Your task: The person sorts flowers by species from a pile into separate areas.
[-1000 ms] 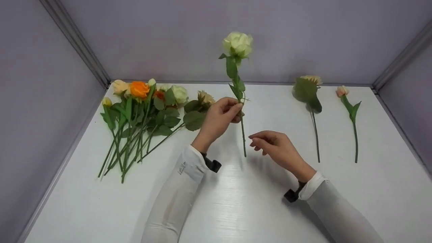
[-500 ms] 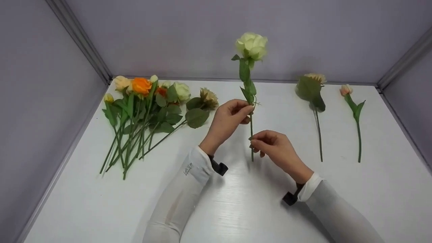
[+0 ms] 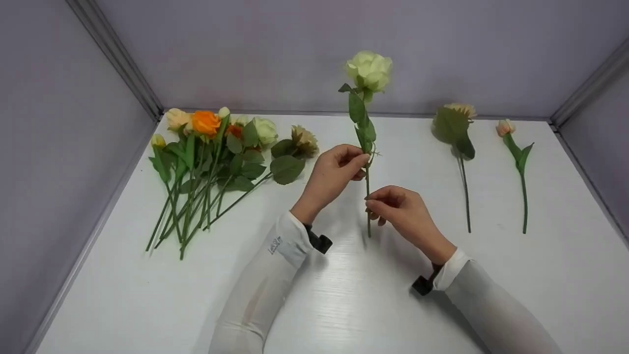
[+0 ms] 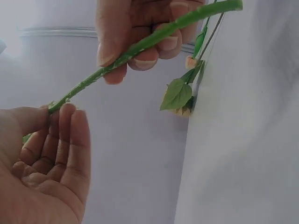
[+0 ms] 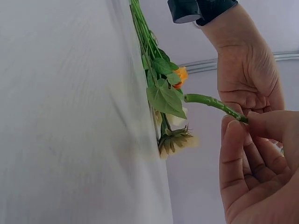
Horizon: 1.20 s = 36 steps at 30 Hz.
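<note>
A pale green-white rose stands nearly upright above the middle of the table, its bloom at the top. My left hand pinches its stem just below the leaves, between thumb and fingertips. Lower on the same stem, my right hand pinches with thumb and forefinger. The left wrist view shows the green stem running between both hands, with its cut end free. In the right wrist view the stem's lower end sticks out past the right fingertips.
At the left of the white table lies a pile of flowers, with an orange rose and a beige flower. A broad-leaved beige flower and a pink tulip lie apart at the right. Grey panels enclose the back and sides.
The left hand has shifted right with the rose. The right hand, apart from the stem a second ago, has closed its fingertips on it and since risen slightly.
</note>
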### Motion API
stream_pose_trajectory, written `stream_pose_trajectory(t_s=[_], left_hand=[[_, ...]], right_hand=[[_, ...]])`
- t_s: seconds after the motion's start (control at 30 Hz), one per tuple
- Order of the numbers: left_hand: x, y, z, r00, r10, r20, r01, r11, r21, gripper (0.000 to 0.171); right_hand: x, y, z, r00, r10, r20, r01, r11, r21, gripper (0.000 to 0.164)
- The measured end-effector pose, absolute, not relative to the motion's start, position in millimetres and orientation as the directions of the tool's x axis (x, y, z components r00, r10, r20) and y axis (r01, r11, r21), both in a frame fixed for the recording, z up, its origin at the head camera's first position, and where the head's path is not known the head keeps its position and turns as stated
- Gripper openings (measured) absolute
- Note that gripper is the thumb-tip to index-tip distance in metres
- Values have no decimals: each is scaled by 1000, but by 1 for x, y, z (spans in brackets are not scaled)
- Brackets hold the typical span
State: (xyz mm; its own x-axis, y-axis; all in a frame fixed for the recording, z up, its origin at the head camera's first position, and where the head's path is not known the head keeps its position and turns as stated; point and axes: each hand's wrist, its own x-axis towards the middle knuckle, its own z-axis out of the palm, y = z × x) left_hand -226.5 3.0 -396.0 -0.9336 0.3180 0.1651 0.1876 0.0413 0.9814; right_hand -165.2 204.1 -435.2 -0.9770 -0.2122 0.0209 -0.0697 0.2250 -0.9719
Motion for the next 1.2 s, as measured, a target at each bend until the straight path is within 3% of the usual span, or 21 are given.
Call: stream_pose_trajectory(t_s=[0.1, 0.2, 0.33, 0.47, 0.63, 1.0, 1.2], left_hand=[[-227, -8, -388, -939, 305, 160, 256, 309, 916, 43], [-230, -23, -381, -934, 292, 206, 345, 580, 738, 61], [-237, -43, -380, -918, 285, 276, 392, 758, 522, 72], [-244, -56, -383, -919, 270, 288, 380, 803, 460, 75], [-246, -61, -383, -928, 276, 252, 369, 775, 512, 75], [-246, -59, -384, -932, 296, 208, 362, 769, 528, 73], [-245, -54, -385, -921, 331, 206, 389, 781, 489, 72]], right_hand=[[-171, 209, -437, -982, -191, 8, -62, 281, -958, 24], [-183, 217, -440, -987, -155, -45, -14, 365, -931, 21], [-205, 228, -447, -979, -120, -165, 88, 480, -873, 21], [-221, 236, -452, -957, -103, -271, 175, 539, -824, 21], [-227, 236, -452, -937, -112, -331, 226, 530, -817, 22], [-227, 227, -455, -934, -121, -337, 237, 496, -835, 24], [-225, 232, -450, -951, -101, -292, 202, 510, -836, 32]])
